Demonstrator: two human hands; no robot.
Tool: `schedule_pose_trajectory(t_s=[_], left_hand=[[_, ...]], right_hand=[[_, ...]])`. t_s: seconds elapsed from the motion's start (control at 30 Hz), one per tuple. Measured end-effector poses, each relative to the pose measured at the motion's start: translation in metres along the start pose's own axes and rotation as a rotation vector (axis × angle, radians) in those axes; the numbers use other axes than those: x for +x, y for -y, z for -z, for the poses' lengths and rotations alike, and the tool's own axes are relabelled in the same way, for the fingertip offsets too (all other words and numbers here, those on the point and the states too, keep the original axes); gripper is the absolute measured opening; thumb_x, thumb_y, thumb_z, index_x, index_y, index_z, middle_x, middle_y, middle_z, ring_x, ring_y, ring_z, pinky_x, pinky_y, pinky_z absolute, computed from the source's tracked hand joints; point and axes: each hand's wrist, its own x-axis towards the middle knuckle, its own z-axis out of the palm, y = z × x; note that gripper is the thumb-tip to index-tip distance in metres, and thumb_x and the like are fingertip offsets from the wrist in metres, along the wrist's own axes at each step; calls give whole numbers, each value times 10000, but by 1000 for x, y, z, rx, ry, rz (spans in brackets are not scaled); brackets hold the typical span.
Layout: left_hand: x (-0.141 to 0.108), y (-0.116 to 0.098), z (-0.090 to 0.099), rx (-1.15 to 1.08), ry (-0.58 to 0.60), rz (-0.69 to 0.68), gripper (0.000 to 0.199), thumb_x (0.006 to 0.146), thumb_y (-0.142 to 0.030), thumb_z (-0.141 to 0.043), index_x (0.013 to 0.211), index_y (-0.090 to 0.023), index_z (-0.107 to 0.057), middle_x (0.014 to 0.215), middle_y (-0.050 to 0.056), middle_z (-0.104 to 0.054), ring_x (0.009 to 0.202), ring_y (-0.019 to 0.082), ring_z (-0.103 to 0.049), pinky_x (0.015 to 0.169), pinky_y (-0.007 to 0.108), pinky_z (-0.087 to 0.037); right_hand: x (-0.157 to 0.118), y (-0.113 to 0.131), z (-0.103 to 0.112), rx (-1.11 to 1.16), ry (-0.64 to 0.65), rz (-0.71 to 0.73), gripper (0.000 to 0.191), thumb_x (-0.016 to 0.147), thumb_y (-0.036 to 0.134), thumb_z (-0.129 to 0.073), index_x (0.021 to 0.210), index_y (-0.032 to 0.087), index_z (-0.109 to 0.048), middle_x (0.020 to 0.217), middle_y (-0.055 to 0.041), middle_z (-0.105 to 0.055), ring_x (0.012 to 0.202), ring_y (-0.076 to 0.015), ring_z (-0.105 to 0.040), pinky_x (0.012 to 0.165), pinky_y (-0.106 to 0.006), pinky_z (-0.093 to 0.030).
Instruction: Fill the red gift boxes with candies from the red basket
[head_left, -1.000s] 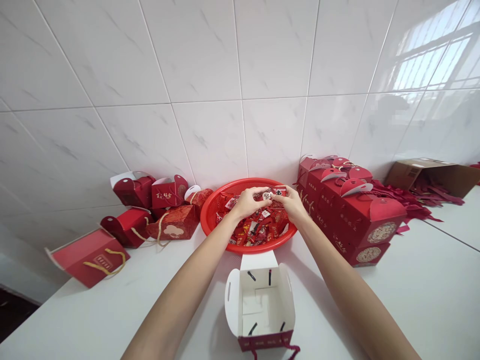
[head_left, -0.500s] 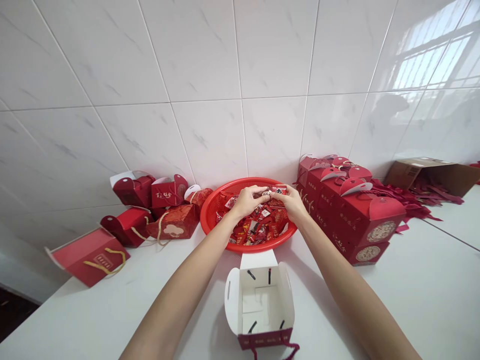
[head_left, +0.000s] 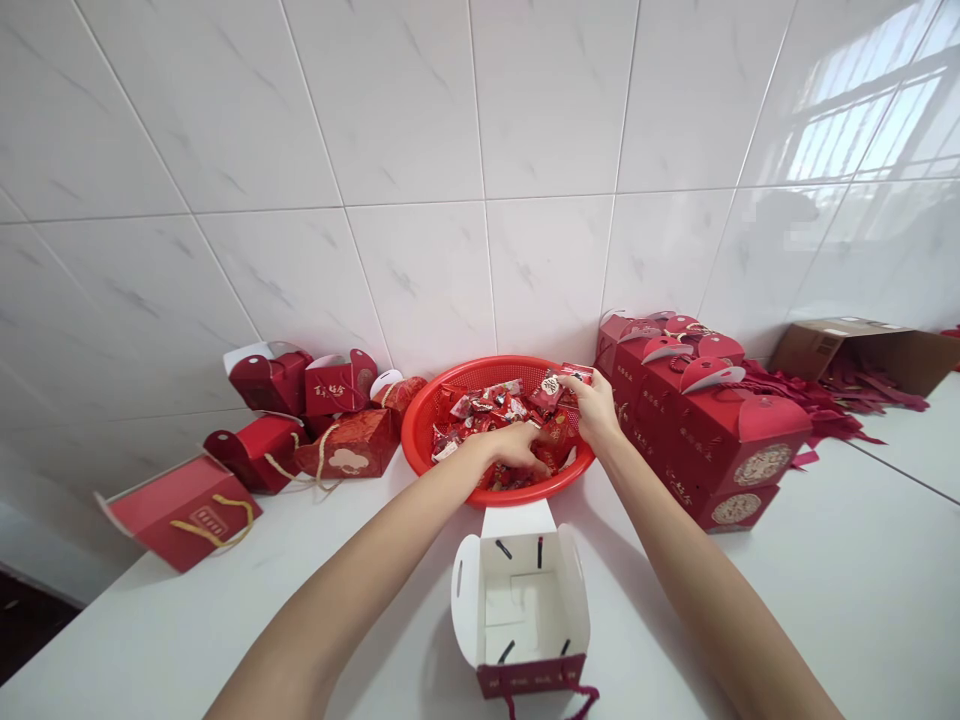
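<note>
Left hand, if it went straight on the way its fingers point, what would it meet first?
The left hand would likely meet red packets in the basket; depth is unclear, so it may already touch some.

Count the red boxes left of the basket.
6 visible: dark box back left; lettered box beside it; small patterned box nearest the basket; cloud-marked box in front; bright red box to its left; yellow-handled box farthest left. More may be hidden behind.
</note>
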Motion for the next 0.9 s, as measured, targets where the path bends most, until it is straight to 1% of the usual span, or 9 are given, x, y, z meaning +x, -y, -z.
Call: schedule_pose_trajectory(t_s=[0.1, 0.2, 0.27, 0.37, 0.5, 0.57, 0.7, 0.83, 0.9], left_hand=[[-1, -4, -3, 56, 20, 79, 276, 538, -159, -787, 811, -197, -779, 645, 10, -722, 579, 237, -658, 514, 277, -473], [-1, -4, -3, 80, 91, 86, 262, 569, -138, -742, 820, -199, -788, 739, 29, -757, 642, 243, -674, 550, 279, -484], [-1, -2, 0, 94, 90, 62, 274, 598, -119, -697, 836, -210, -797, 762, 24, -767, 669, 235, -683, 578, 269, -489], [-1, 2, 9, 106, -56, -3, 265, 605, -93, -655, 790, -213, -803, 738, 12, -767, 687, 218, -689, 633, 255, -500], [-5, 9, 27, 71, -430, 4, 237, 665, -156, -668, 841, -223, -812, 859, 27, -790, 832, 247, -715, 800, 294, -530], [-8, 13, 33, 64, -552, 35, 201, 714, -215, -678, 865, -224, -811, 947, 49, -792, 927, 276, -715, 889, 334, -519], [-10, 21, 37, 57, -575, 68, 184, 774, -260, -655, 878, -214, -801, 951, 67, -793, 931, 285, -718, 890, 351, -517], [-9, 22, 35, 46, -547, 33, 196, 819, -288, -627, 876, -198, -792, 923, 67, -793, 941, 285, -717, 897, 356, -514], [-9, 21, 34, 24, -548, 9, 216, 831, -304, -623, 918, -196, -789, 984, 71, -790, 998, 290, -708, 939, 372, -501]], right_hand=[[-2, 2, -1, 20, 8, -23, 287, 492, 240, -761, 721, 212, -591, 636, 48, -652, 602, -163, -608, 615, -304, -528], [-4, 3, -2, 17, 18, -22, 310, 488, 259, -783, 720, 212, -582, 626, 51, -644, 596, -166, -612, 620, -309, -533], [-3, 3, -2, 13, 15, -16, 299, 501, 249, -774, 726, 211, -581, 633, 48, -646, 604, -166, -613, 619, -307, -530], [-2, 1, 0, 6, 11, -6, 271, 523, 227, -748, 742, 211, -589, 646, 39, -650, 616, -170, -613, 617, -310, -528], [1, -2, 1, 4, 9, 7, 263, 522, 223, -754, 729, 209, -592, 651, 40, -647, 618, -159, -601, 618, -299, -522], [3, -3, 2, 1, 16, 12, 264, 522, 228, -759, 727, 208, -594, 662, 37, -651, 628, -157, -602, 620, -295, -520], [5, -5, 3, -24, 30, 19, 261, 544, 238, -753, 744, 214, -588, 673, 36, -647, 647, -166, -611, 632, -303, -524], [5, -6, 3, -28, 35, 28, 270, 534, 244, -760, 739, 216, -585, 672, 38, -651, 653, -166, -612, 630, -298, -527], [4, -5, 3, -21, 35, 30, 273, 527, 243, -762, 736, 215, -588, 666, 40, -655, 647, -163, -609, 621, -291, -523]])
